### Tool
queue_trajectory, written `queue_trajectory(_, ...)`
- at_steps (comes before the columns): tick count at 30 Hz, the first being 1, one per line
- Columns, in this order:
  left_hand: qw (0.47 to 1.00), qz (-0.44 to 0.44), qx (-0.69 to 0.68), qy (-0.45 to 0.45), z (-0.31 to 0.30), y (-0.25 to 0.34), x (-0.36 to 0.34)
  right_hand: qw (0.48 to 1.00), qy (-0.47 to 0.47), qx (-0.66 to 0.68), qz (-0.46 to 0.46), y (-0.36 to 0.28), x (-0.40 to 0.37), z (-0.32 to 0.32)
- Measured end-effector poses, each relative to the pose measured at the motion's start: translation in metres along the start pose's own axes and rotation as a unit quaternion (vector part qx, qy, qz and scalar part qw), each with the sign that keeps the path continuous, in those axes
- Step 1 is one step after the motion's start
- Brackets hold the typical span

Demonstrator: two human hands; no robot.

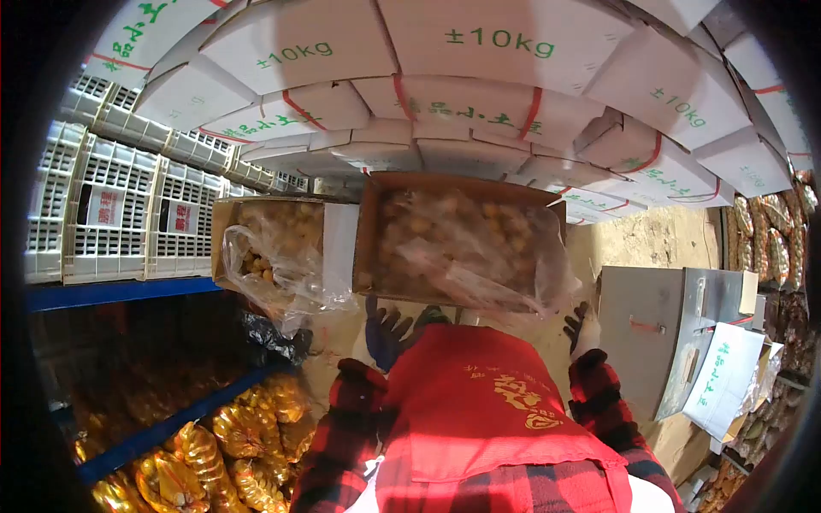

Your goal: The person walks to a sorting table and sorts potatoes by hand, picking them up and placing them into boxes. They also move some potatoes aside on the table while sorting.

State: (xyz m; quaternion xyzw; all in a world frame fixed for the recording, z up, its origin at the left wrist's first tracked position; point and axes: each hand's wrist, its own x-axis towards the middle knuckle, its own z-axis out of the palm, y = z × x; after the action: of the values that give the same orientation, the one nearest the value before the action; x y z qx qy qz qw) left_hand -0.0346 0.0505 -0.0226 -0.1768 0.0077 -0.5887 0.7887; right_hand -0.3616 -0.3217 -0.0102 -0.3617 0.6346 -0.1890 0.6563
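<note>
An open cardboard box (369, 231) lined with clear plastic and filled with small brown potatoes is in front of my chest. My left hand (386, 332), in a dark blue glove, presses against the box's near bottom edge on the left. My right hand (583, 329), in a dark and white glove, grips the box's near right corner. A second open box (333, 239) of potatoes with a loose plastic liner stands just left of it, touching it. My red apron and plaid sleeves fill the lower view.
White boxes marked 10kg (479, 51) are stacked high behind. White plastic crates (111, 205) stand on a blue shelf at left, with yellow net bags of produce (231, 436) below. A grey metal machine (658, 325) and net bags (770, 239) stand at right.
</note>
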Motion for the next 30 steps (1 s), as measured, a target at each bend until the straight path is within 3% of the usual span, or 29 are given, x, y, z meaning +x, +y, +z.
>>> queue_trajectory(5, 0.998, -0.002, -0.033, 0.05, 0.015, -0.014, -0.014, 0.991, -0.029, 0.07, 0.113, 0.028, -0.011, 0.011)
queue_trajectory(9, 0.993, 0.021, 0.0, 0.117, 0.024, -0.024, -0.017, 0.989, -0.091, 0.058, 0.098, 0.046, 0.003, 0.018)
queue_trajectory(14, 0.985, -0.019, -0.005, 0.173, 0.025, -0.021, -0.022, 0.992, -0.045, 0.079, 0.09, 0.055, 0.005, 0.016)
queue_trajectory(16, 0.966, -0.016, 0.064, 0.25, 0.038, -0.019, -0.024, 0.993, -0.019, 0.082, 0.08, 0.066, -0.001, 0.005)
queue_trajectory(18, 0.898, -0.015, 0.166, 0.408, 0.053, -0.019, -0.011, 0.994, 0.007, 0.084, 0.073, 0.077, -0.018, -0.011)
queue_trajectory(20, 0.733, -0.014, 0.301, 0.61, 0.071, -0.035, 0.023, 0.992, 0.047, 0.097, 0.061, 0.105, -0.035, -0.034)
queue_trajectory(23, 0.824, -0.151, 0.307, 0.452, 0.059, -0.014, 0.014, 0.977, 0.061, 0.206, 0.017, 0.197, -0.057, -0.094)
queue_trajectory(25, 0.79, -0.211, 0.332, 0.47, 0.051, -0.003, 0.011, 0.963, 0.128, 0.238, 0.02, 0.244, -0.105, -0.102)
queue_trajectory(27, 0.776, -0.266, 0.344, 0.457, 0.037, 0.013, 0.007, 0.941, 0.258, 0.204, 0.076, 0.248, -0.163, -0.084)
queue_trajectory(29, 0.784, -0.312, 0.333, 0.421, 0.021, 0.028, -0.005, 0.918, 0.305, 0.232, 0.098, 0.304, -0.212, -0.077)
queue_trajectory(30, 0.76, -0.323, 0.338, 0.452, 0.017, 0.032, -0.01, 0.907, 0.325, 0.245, 0.109, 0.334, -0.235, -0.069)
